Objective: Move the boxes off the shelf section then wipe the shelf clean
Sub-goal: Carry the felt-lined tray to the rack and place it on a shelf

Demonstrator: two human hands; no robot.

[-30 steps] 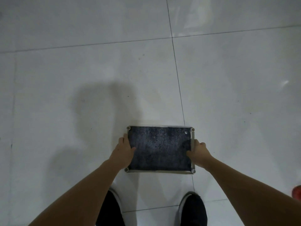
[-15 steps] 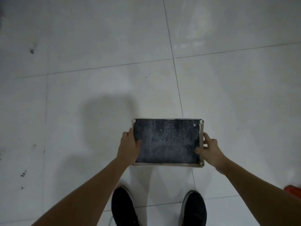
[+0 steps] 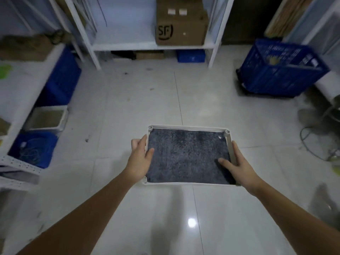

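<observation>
Our view lifts from bare floor tiles to the white shelf (image 3: 152, 45) ahead, where a cardboard box (image 3: 181, 23) remains, while our left hand (image 3: 140, 159) and right hand (image 3: 237, 165) grip the dark-lined tray (image 3: 187, 155) by its sides, seemingly mid-carry.

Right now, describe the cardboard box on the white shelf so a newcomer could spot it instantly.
Look at the white metal shelf unit straight ahead against the back wall. On its low shelf, at the right end, sits a brown cardboard box. It is the only box on that shelf and carries a black "SF" logo on its front, unlike the blue plastic crates on the floor.
</observation>
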